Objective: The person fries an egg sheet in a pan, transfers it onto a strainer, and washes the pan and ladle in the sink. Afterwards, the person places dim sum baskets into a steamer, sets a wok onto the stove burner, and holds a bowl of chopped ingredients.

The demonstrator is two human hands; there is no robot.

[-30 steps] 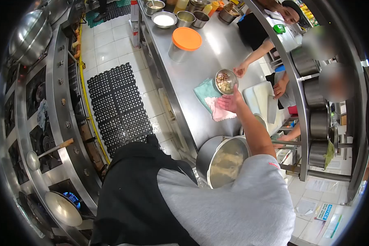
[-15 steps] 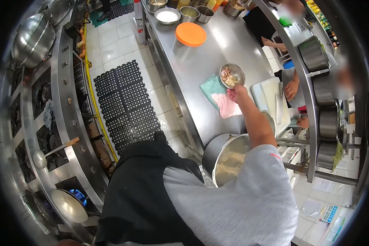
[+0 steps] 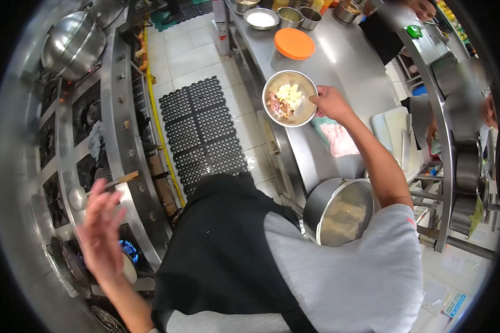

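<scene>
My right hand (image 3: 331, 103) grips the rim of a small metal bowl (image 3: 306, 114), thumb inside the edge. Chopped pale and pinkish-brown food pieces (image 3: 286, 100) lie in the bowl, which is lifted beyond the counter's edge. Over the stove, my left hand (image 3: 102, 230) is raised with its fingers stretched out, slightly blurred and holding nothing. Near its fingertips is a ladle (image 3: 78, 197) with a wooden handle. A pan (image 3: 129, 271), mostly hidden behind my left hand and wrist, sits by a lit blue burner (image 3: 129, 251).
On the steel counter (image 3: 344, 66) are an orange-lidded tub (image 3: 294, 44), green and pink cloths (image 3: 339, 140) and white cutting boards (image 3: 391, 130). A large pot (image 3: 344, 216) with cloudy liquid stands close at my right. A black rubber mat (image 3: 203, 130) covers the floor. Other people stand across the counter.
My right hand has lifted the bowl off the counter area and brought it left and closer. My left hand has come into view over the stove. The view has shifted.
</scene>
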